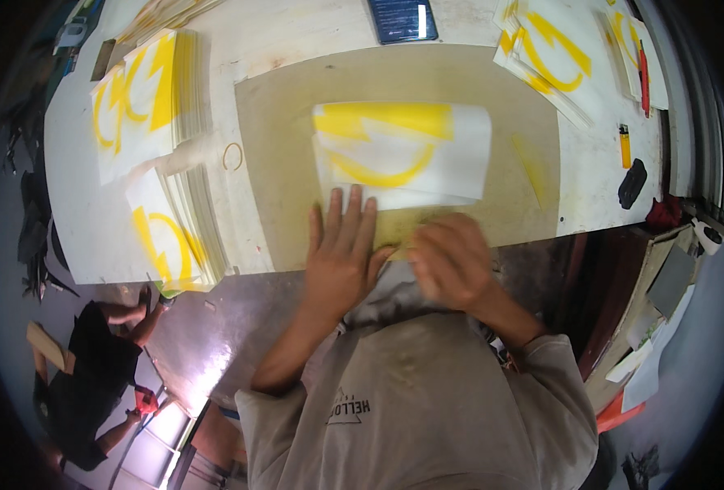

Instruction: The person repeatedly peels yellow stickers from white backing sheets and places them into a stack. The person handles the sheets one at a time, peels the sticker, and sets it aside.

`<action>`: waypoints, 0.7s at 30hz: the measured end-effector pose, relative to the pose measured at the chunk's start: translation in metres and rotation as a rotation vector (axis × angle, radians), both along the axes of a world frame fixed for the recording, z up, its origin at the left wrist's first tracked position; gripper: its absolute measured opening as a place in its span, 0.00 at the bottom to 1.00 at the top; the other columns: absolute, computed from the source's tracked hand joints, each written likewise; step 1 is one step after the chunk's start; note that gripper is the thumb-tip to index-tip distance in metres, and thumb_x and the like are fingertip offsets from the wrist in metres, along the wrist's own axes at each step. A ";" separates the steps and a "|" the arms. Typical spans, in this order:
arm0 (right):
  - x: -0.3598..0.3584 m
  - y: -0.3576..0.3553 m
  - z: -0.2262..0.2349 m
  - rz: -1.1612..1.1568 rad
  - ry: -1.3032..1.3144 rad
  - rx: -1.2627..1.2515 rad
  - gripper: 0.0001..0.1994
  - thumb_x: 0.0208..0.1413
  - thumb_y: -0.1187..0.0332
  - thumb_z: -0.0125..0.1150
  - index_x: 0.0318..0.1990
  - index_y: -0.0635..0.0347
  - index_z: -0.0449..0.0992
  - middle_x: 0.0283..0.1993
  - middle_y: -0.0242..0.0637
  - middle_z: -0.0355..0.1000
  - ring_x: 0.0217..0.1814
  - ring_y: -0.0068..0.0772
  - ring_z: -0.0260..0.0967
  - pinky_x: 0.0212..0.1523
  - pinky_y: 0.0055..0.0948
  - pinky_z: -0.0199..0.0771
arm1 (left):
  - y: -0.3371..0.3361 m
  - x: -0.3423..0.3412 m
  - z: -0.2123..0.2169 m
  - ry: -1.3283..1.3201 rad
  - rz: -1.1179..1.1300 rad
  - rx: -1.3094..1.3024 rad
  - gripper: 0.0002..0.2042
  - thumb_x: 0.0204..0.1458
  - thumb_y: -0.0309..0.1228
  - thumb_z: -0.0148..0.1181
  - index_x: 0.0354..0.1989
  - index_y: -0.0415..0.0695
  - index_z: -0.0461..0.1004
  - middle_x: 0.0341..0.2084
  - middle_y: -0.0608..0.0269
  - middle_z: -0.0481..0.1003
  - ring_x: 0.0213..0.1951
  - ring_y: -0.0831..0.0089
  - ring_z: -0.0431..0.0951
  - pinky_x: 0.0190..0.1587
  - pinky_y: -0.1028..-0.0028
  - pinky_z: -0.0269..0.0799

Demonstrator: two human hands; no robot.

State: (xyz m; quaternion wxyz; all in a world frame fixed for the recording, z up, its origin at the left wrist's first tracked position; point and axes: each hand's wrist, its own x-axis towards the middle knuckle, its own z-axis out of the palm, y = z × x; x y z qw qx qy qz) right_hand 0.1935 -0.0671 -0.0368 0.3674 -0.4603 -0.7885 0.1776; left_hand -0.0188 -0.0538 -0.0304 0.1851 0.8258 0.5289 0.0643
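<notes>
A folded white sheet (468, 155) with yellow printed shapes lies on a tan mat (280, 114) in front of me. My left hand (341, 249) is flat, fingers spread, its fingertips at the sheet's lower left edge. To its right, near the table's front edge, my right hand (452, 257) is curled and smeared by motion. It is just below the sheet and apart from it. Whether anything is between its fingers cannot be made out.
Stacks of similar yellow-and-white sheets (153, 90) stand at the left, another pile (554, 53) at the far right. A phone (403, 20) lies at the back, a rubber band (232, 156) left of the mat. A yellow lighter (625, 147), a black object (632, 184) and a red cutter (644, 77) lie right.
</notes>
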 end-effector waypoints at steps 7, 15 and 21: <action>-0.026 0.111 -0.014 0.113 -0.412 -0.064 0.27 0.57 0.60 0.62 0.64 0.58 0.72 0.72 0.41 0.63 0.78 0.50 0.53 0.74 0.63 0.48 | -0.011 0.004 -0.011 -0.068 -0.004 0.015 0.34 0.59 0.45 0.61 0.70 0.37 0.62 0.72 0.42 0.57 0.74 0.44 0.53 0.71 0.36 0.44; -0.007 0.143 -0.002 0.182 -0.533 -0.044 0.36 0.58 0.41 0.61 0.68 0.53 0.68 0.75 0.37 0.60 0.80 0.48 0.48 0.74 0.72 0.39 | 0.015 -0.009 -0.016 -0.134 -0.014 0.210 0.23 0.53 0.39 0.68 0.57 0.45 0.77 0.61 0.53 0.71 0.61 0.54 0.70 0.67 0.46 0.57; -0.006 0.147 -0.004 0.200 -0.560 -0.070 0.40 0.56 0.39 0.60 0.72 0.49 0.63 0.78 0.35 0.54 0.82 0.47 0.42 0.74 0.76 0.32 | 0.074 -0.017 0.009 -0.095 0.010 -0.021 0.38 0.47 0.44 0.74 0.66 0.43 0.67 0.69 0.50 0.62 0.68 0.55 0.63 0.70 0.49 0.53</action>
